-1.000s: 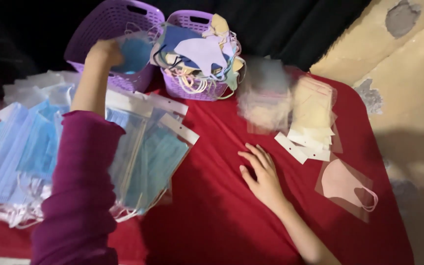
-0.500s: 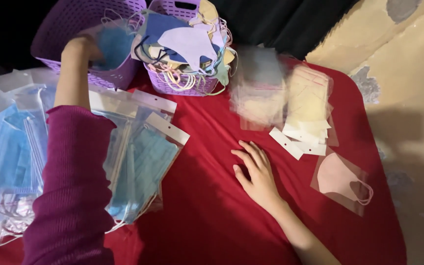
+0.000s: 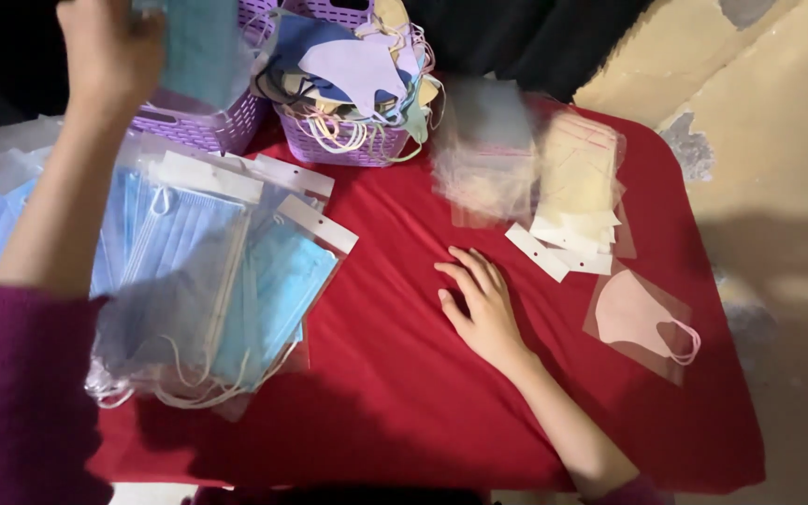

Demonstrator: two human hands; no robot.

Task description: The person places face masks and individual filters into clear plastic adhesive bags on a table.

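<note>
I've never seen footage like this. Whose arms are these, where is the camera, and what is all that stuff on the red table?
No machine here: these are one person's bare arms, filmed by a camera worn on their head, looking down. The left hand is raised at the top, holding a blue face mask over a purple basket. The right hand rests flat and empty on the red tablecloth. A second purple basket is heaped with loose masks in mixed colours. On the left lie blue masks in clear bags. On the right sits a stack of empty clear bags, and one pink mask in a bag.
</note>
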